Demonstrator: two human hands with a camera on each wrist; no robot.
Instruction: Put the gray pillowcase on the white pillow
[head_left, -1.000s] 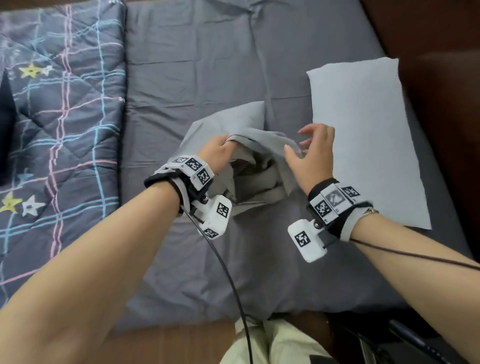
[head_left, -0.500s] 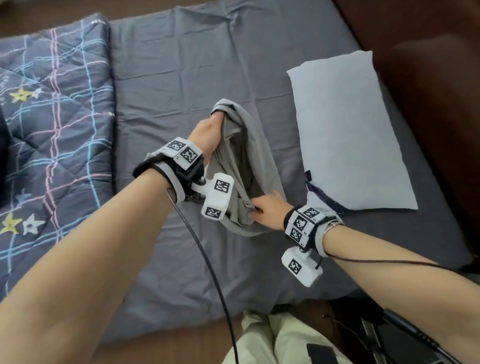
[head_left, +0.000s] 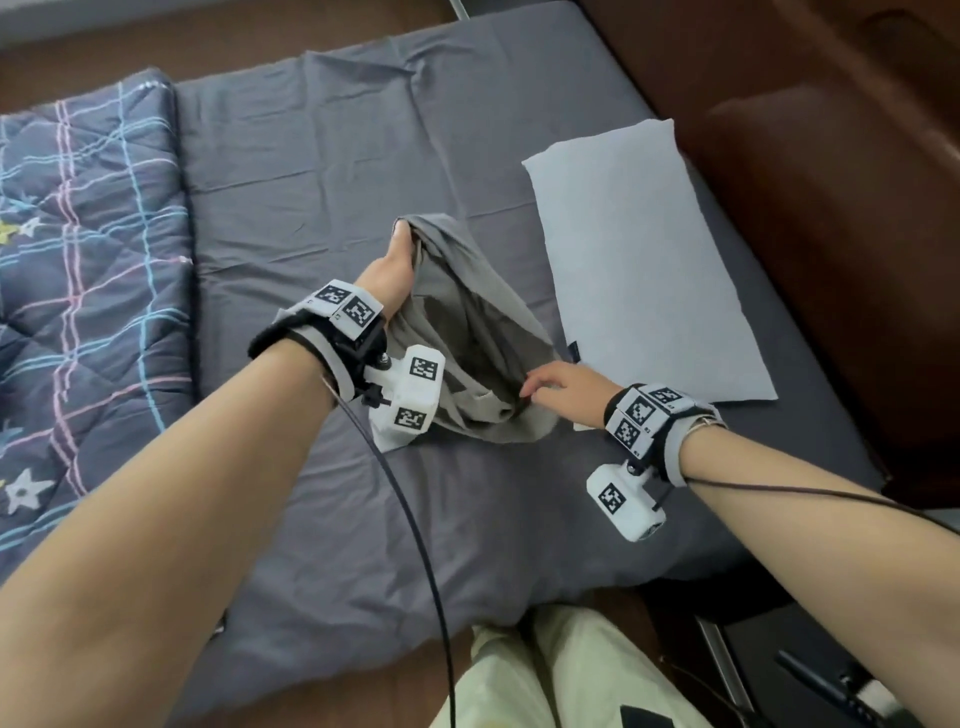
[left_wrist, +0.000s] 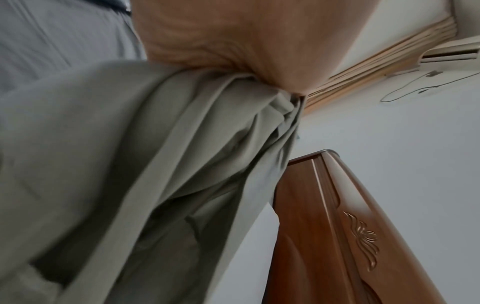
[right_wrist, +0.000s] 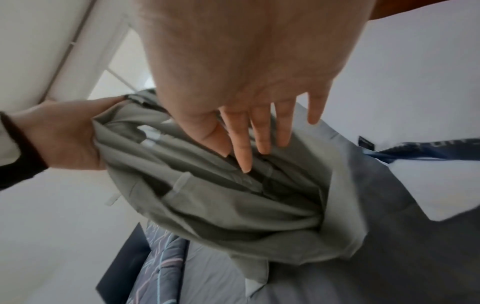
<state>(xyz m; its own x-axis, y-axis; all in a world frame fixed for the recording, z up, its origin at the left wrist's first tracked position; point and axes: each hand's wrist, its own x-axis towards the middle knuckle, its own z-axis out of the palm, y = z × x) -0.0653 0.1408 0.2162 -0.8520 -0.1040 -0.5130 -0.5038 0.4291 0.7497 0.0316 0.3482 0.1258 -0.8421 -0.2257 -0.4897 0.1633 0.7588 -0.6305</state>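
Observation:
My left hand (head_left: 392, 270) grips one bunched edge of the gray pillowcase (head_left: 467, 332) and holds it up above the bed, so the cloth hangs down with its mouth sagging open. My right hand (head_left: 561, 384) is at the lower side of that mouth, and its straight fingers (right_wrist: 244, 156) touch the inner folds without pinching them. In the left wrist view the pillowcase (left_wrist: 155, 164) hangs gathered from my left hand (left_wrist: 233, 41). The white pillow (head_left: 639, 260) lies flat on the bed just right of the pillowcase, with nothing on it.
A dark gray sheet (head_left: 311, 182) covers the bed. A folded quilt (head_left: 78, 312) with coloured lines and stars lies along its left side. A brown wooden headboard (head_left: 831, 208) runs along the right, close to the pillow. My pale trouser legs (head_left: 545, 675) are at the bed's near edge.
My left hand has lifted its edge of the pillowcase off the bed. My right hand left the upper fold, dropped to the lower edge of the mouth, and its fingers now lie straight.

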